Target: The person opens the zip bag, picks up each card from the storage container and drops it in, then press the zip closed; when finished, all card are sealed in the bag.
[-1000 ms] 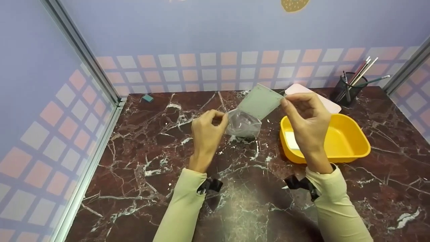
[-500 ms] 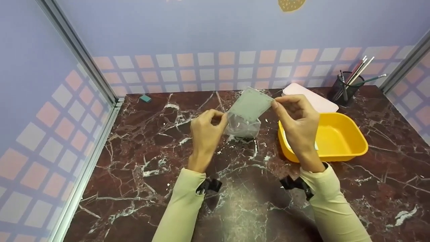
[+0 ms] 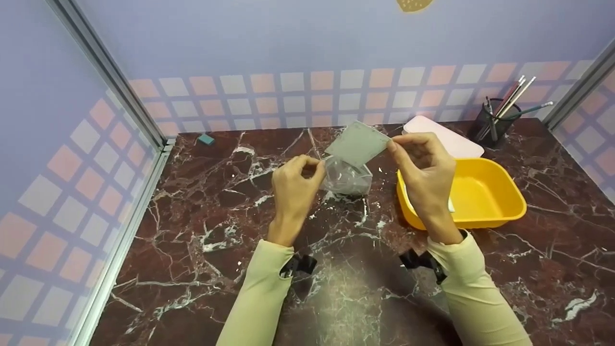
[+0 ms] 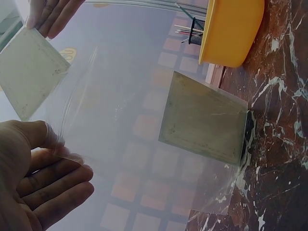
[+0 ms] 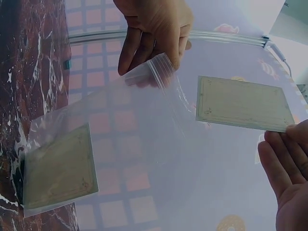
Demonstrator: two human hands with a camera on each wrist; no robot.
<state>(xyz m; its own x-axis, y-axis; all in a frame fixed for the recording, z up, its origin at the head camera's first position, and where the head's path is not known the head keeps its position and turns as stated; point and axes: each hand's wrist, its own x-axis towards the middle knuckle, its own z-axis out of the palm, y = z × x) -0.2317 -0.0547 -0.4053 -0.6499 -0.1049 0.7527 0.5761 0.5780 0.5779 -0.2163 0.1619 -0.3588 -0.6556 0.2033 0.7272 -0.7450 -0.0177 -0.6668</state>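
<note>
My left hand (image 3: 295,194) pinches the top edge of a clear zip bag (image 3: 350,185), which hangs down to the tabletop. At the bag's bottom lies a pale greenish card (image 4: 204,118) with a thin printed border. My right hand (image 3: 427,180) pinches a similar pale card (image 3: 359,143) by one corner between thumb and forefinger. This second card is tilted just above the bag's mouth; the right wrist view shows it apart from the zip edge. In that view the bag's zip strip (image 5: 162,70) sits by my left fingers.
A yellow bin (image 3: 487,192) with a white item (image 3: 451,205) inside stands on the right, partly behind my right hand. Behind it lie a pale pink flat item (image 3: 444,137) and a black mesh cup (image 3: 492,127) of pencils. A small teal block (image 3: 206,139) sits back left on the marbled table.
My right hand has carried the card a little to the left, closer over the bag's mouth. The left hand stays nearly still, holding the bag. The head view has shifted slightly.
</note>
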